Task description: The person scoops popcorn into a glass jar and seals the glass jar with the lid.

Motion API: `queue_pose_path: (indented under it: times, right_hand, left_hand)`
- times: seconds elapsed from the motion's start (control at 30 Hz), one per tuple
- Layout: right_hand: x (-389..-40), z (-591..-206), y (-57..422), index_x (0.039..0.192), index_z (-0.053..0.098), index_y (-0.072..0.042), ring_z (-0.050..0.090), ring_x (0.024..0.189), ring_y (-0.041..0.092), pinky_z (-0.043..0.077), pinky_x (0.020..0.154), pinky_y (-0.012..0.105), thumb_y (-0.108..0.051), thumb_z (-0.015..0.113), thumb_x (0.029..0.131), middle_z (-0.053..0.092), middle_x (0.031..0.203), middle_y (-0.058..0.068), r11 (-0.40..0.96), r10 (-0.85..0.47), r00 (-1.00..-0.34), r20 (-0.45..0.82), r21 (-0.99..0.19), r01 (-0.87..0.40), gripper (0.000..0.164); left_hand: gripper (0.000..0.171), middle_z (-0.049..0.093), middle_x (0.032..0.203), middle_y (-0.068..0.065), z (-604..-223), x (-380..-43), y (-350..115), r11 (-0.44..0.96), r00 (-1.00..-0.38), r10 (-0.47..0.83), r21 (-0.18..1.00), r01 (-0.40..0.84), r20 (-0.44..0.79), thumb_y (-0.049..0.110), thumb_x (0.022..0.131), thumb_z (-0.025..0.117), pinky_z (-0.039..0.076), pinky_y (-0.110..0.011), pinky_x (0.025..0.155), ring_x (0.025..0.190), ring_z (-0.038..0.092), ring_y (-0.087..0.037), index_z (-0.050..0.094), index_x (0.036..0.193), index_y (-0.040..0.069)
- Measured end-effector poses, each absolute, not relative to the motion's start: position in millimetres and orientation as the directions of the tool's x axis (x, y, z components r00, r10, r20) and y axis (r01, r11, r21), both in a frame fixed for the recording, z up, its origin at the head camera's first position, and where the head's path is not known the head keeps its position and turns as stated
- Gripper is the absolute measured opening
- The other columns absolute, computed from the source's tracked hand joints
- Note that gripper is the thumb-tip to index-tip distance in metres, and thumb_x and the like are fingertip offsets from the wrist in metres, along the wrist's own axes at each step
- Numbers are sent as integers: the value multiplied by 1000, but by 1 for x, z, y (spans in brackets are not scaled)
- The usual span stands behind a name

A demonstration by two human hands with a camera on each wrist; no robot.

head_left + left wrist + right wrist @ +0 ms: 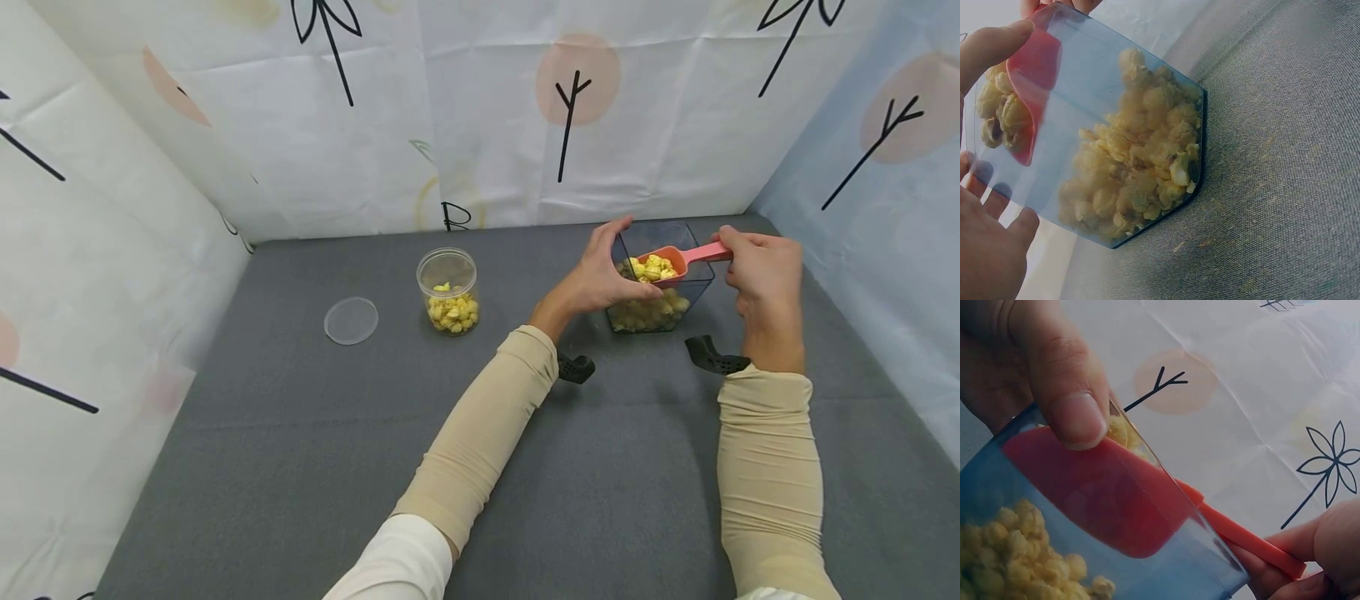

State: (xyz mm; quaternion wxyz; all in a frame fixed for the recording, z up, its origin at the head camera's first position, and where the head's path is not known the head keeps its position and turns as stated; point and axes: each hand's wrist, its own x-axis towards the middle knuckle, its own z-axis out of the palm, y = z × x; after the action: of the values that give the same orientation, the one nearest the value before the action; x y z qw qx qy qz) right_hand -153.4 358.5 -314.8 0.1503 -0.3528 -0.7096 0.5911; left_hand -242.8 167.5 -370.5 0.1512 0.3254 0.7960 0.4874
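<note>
Clearly, both hands are busy at the same spot. The left hand (611, 271) is spread wide across the clear plastic bin (1088, 59), gripping it with the thumb against the near wall and the other fingers on another side. The right hand (765, 267) is closed on the handle of a pink scoop (681, 261), whose bowl sits between the two hands at the top of the bin, just behind the left thumb, loaded with yellow popcorn (654, 268).

From the head, the left hand covers part of the bin, but the left wrist view looks through the clear wall: a popcorn heap (1141, 150) slopes across the bottom, with a gap between it and the loaded scoop bowl. The right wrist view adds the smooth outside of that bowl, seen through the plastic, and the pinch of right thumb and fingers at the handle's far end.

Only the head view takes in what lies left of the left hand: a round clear jar (452, 308) partly filled with popcorn, and farther left a flat round lid (351, 321). Both rest on the gray cloth (300, 475) that also lies beneath the bin. Beyond the hands hangs a white printed backdrop (480, 108).
</note>
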Motion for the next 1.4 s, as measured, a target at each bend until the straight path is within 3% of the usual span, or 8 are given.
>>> queue_pose_path:
  times: [0.3,0.53,0.77,1.4]
  right_hand:
    - [-152,-315,364,85,78,-22,34,45,8,24,44,25,-36,67,98,54,71,-9,-76,680,-699,-223,-969,235,21]
    - [-149,-315,367,89,77,-23,33,46,9,24,44,25,-38,67,98,55,76,-8,-95,695,-683,-222,-971,219,20]
    - [-147,-314,370,86,77,-18,32,42,9,23,43,24,-32,68,98,54,64,-8,-135,708,-674,-210,-977,163,21]
    - [-140,-309,374,83,77,-17,30,40,11,21,42,25,-31,70,97,53,60,-7,-187,749,-634,-194,-979,78,21]
  left_hand:
    - [115,17,168,2,-371,-243,166,299,-734,675,882,363,73,38,76,89,39,-39,119,151,30,-16,16,164,31]
    - [115,16,168,2,-371,-243,165,297,-728,682,884,361,69,39,77,89,39,-40,119,151,29,-17,15,164,30]
    - [115,16,168,2,-370,-243,165,298,-730,680,886,354,63,39,76,89,39,-41,119,153,28,-19,15,164,31]
    - [115,17,168,2,-370,-241,166,277,-734,675,899,339,68,37,76,90,40,-42,119,155,27,-22,15,164,33]
